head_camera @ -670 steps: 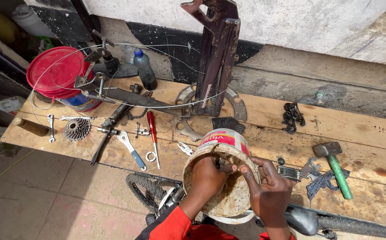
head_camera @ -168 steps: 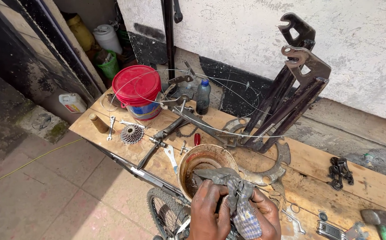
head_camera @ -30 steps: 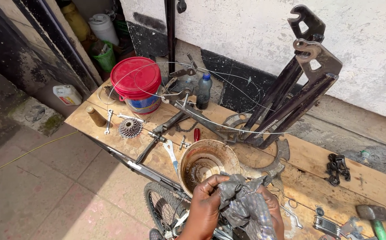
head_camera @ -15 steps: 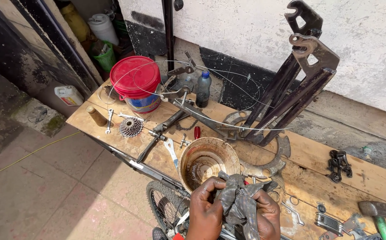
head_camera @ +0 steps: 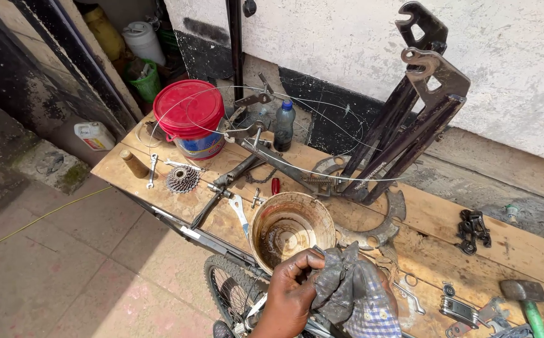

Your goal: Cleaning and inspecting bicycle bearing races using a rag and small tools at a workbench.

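Grey greasy rag point(head_camera: 347, 285) bunched between both hands, left hand point(head_camera: 290, 294) fingers point(head_camera: 303, 260) curled tight around it, right hand hidden beneath.

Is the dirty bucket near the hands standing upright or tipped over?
Upright. The bucket stands on the wooden bench with its open mouth facing up, so its stained bottom is visible. The left hand is just below its rim.

Single head camera, high, looking steeply down over workbench point(head_camera: 159, 188), hands point(head_camera: 290, 294) near bottom edge
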